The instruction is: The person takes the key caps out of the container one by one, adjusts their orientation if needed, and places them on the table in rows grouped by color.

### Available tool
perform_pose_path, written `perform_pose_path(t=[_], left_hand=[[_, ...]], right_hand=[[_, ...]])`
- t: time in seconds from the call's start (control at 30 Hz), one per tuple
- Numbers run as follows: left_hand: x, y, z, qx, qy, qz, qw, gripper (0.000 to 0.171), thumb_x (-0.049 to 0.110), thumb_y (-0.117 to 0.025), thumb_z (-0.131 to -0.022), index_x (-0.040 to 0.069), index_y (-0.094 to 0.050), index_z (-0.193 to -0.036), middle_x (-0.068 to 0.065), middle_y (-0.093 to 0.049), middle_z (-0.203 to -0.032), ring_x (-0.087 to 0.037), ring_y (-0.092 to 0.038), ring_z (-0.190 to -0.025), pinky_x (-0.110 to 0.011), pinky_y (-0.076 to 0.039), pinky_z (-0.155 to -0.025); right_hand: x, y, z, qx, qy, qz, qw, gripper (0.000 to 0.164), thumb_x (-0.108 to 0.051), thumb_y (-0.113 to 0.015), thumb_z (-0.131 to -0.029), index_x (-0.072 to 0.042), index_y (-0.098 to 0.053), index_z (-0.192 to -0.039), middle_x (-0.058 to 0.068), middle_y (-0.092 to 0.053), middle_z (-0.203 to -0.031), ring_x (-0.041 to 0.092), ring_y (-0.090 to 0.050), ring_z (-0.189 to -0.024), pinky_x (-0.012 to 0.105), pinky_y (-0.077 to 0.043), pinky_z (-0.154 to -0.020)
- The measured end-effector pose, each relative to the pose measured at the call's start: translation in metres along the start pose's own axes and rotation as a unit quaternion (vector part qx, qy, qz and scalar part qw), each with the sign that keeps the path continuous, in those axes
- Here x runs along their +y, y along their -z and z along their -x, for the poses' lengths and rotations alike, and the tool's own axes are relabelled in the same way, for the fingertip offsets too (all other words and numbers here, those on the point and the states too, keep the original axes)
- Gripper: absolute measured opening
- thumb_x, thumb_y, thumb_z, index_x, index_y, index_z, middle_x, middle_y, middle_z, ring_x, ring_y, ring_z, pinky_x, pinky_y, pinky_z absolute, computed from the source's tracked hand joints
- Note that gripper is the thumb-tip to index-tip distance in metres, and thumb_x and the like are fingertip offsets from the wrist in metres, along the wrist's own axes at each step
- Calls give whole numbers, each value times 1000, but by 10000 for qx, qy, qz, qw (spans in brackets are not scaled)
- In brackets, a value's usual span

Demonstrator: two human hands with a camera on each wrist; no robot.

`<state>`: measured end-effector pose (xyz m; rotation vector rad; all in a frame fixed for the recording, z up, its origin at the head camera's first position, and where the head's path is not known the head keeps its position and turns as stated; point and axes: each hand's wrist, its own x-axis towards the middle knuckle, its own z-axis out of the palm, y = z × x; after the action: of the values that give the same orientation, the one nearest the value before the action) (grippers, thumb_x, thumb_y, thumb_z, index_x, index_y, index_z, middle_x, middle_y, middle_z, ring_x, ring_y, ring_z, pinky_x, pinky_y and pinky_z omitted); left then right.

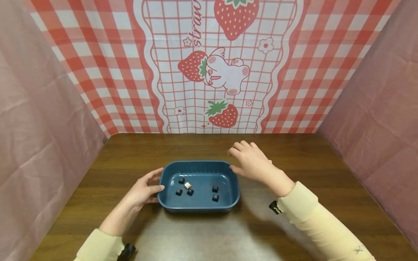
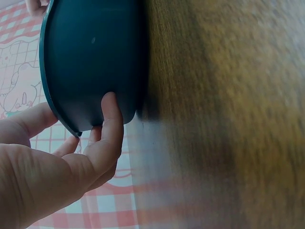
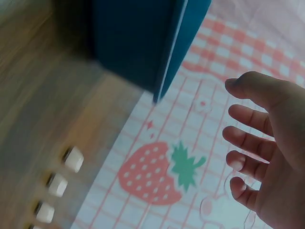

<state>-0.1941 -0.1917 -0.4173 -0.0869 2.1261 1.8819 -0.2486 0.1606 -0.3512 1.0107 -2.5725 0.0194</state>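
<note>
A blue rectangular tray (image 1: 199, 209) lies across the middle of the wooden table. My left hand (image 1: 142, 189) grips its left end, thumb at the rim. In the left wrist view, fingers (image 2: 111, 109) press the tray's outer wall. Inside are several small black keycap-like cubes (image 1: 215, 198), some on the left and some on the right, and one cream cube (image 1: 187, 185) among the left ones. My right hand (image 1: 249, 161) hovers by the far right corner with loosely bent fingers and nothing in them. In the right wrist view it is apart from the tray.
Several pale cubes (image 3: 57, 184) stand in a row on the table in the right wrist view; the head view does not show them. A strawberry-print cloth (image 1: 222, 72) hangs behind the table (image 1: 310, 174), with pink cloth (image 1: 372, 94) at both sides.
</note>
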Motion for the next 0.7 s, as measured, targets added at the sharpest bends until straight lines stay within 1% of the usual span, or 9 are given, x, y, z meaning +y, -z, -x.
perform_pose_path(t=[0.13,0.33,0.5,0.7], left_hand=[[-1,1,0,12,-13,27,10000,61,-1,-56,-90,10,-33,-146,-27,-39,-137,-31,-59,-98,-48,-55,-73],[-2,1,-1,10,62,0,10000,61,0,-56,-90,12,-34,-146,-27,-38,-138,-31,-59,-99,-47,-55,-73],[-1,1,0,-2,54,-19,10000,61,0,-56,-91,11,-33,-146,-27,-38,-138,-31,-59,-98,-47,-55,-73],[0,1,-2,22,96,-51,9999,60,0,-56,-90,12,-34,-145,-26,-39,-137,-32,-59,-98,-47,-56,-74]], right_hand=[[-17,-2,-9,1,202,4,9998,36,-37,-75,-77,-16,-63,-104,1,-57,-100,22,-51,-93,38,-40,-72],[-39,-9,-19,107,559,-223,9981,34,-38,-72,-80,-17,-63,-105,-1,-56,-102,20,-50,-94,37,-39,-72],[-52,-20,-27,185,778,-319,9963,33,-39,-70,-81,-19,-62,-106,-3,-56,-102,18,-49,-94,36,-39,-73],[-65,-35,-36,299,976,-473,9936,33,-38,-71,-80,-20,-61,-107,-4,-56,-101,17,-49,-92,34,-38,-71]])
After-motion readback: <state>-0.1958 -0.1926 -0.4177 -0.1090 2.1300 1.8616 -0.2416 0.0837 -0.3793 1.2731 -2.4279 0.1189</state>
